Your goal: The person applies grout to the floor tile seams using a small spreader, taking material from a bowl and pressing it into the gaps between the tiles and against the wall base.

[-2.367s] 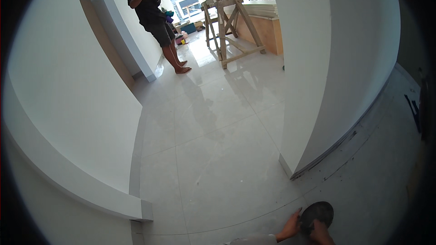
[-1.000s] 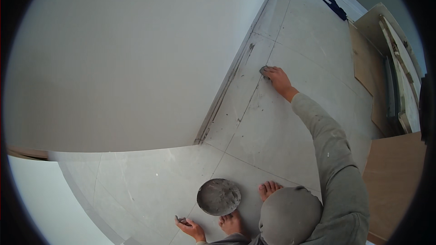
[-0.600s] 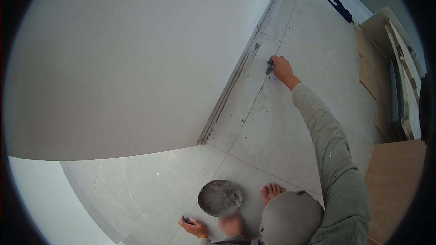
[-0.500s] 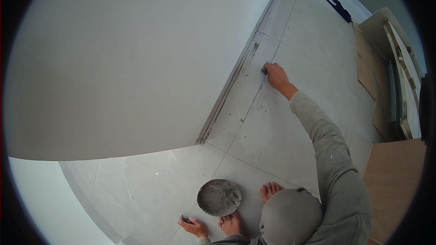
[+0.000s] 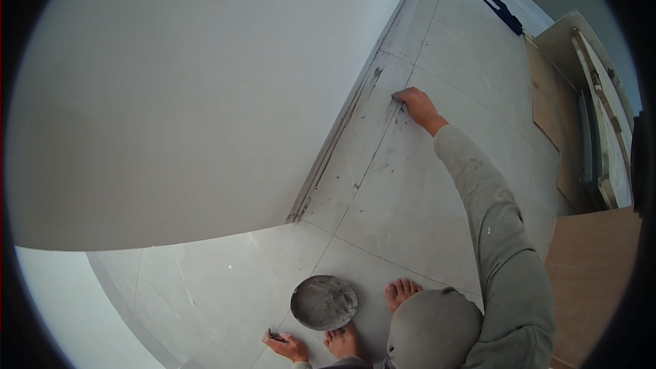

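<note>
My right hand (image 5: 415,104), at the end of an outstretched arm, grips a small grey scraper (image 5: 398,96) on a dark-streaked joint between large pale floor tiles (image 5: 439,184). Dark smears and specks lie around it. Near the lower edge my left hand (image 5: 283,345) is curled on a small dark object (image 5: 275,335) that I cannot make out. A round, shallow bowl (image 5: 324,301) of grey paste sits on the tiles just above my left foot, to the left of my bare right foot.
A white wall (image 5: 205,109) with a dirty base strip runs along the left of the joint. On the right stand plywood sheets (image 5: 588,273) and stacked boards (image 5: 618,130). A navy cloth (image 5: 506,14) and a white cord lie at the far end.
The view has turned from the corridor, where a person stood, down to the floor beside the wall. Since half a second ago my right hand has shifted slightly up along the joint.
</note>
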